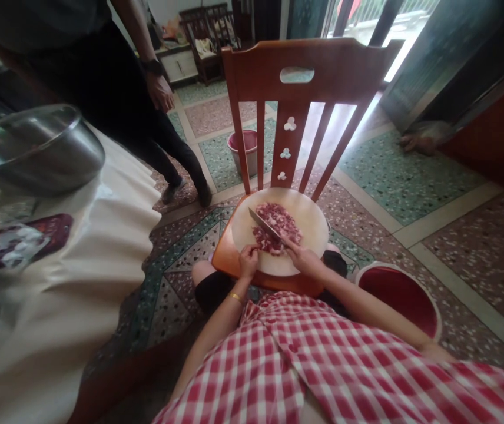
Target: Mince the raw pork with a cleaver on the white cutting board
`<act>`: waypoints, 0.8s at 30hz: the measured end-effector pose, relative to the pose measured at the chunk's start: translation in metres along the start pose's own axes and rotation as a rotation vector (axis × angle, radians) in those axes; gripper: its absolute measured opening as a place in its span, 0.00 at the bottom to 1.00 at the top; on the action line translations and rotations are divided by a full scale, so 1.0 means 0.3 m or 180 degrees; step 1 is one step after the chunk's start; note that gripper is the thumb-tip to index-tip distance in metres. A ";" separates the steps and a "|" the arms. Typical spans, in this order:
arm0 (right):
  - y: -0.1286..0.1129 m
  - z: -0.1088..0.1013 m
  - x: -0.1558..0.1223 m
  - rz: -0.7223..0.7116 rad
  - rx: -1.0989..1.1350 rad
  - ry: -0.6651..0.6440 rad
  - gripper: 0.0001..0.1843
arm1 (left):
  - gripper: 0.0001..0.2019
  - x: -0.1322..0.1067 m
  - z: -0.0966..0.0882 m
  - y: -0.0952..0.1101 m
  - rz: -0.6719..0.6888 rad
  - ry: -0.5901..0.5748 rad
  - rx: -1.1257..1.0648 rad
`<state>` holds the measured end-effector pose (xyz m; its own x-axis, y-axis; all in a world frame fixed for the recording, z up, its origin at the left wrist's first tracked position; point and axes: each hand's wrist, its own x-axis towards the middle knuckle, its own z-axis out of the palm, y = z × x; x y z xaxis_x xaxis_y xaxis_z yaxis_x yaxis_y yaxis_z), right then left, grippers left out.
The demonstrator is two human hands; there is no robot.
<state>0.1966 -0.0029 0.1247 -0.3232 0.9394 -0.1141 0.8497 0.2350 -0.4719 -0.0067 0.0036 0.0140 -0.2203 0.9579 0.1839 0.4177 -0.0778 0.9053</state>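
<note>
My right hand (298, 254) is closed round the handle of a kitchen knife (264, 224). Its blade points up and to the left across a heap of chopped raw meat (284, 219). The meat lies on a round, pale cutting board (314, 235), which rests on the seat of a wooden chair (223, 253). At the board's near left edge, my left hand (248, 259) has its fingers curled together beside the meat. Whatever those fingertips pinch, if anything, is too small to make out.
To the left, a cloth-covered table (119, 235) carries a large metal bowl (40, 153) and a dark red tray (57, 229). A person (102, 76) stands beyond it. A bucket (243, 156) stands behind the chair; a red round container (400, 300) is at right.
</note>
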 end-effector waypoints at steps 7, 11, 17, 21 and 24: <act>-0.027 -0.027 -0.011 -0.0366 0.0267 0.0436 0.27 | 0.09 -0.002 0.002 0.008 0.0063 0.0065 0.0080; -0.006 0.021 -0.010 -0.0027 -0.0040 -0.0125 0.26 | 0.09 -0.001 -0.001 0.006 0.0004 0.0026 -0.0021; -0.040 -0.073 -0.072 -0.0463 0.0270 0.0311 0.28 | 0.08 0.002 0.004 -0.006 -0.0599 0.0338 -0.0694; 0.049 -0.043 -0.194 -0.0709 -0.0118 0.0046 0.27 | 0.10 0.006 -0.038 0.007 -0.1117 0.0965 -0.1240; 0.156 0.001 -0.257 -0.0808 -0.0525 -0.0178 0.24 | 0.10 0.005 -0.085 0.015 -0.1186 0.1289 -0.1269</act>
<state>0.2611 -0.0644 0.1112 -0.5525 0.8313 -0.0608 0.7934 0.5022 -0.3439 -0.0277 -0.0024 0.0279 -0.6316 0.7676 -0.1091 -0.0900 0.0671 0.9937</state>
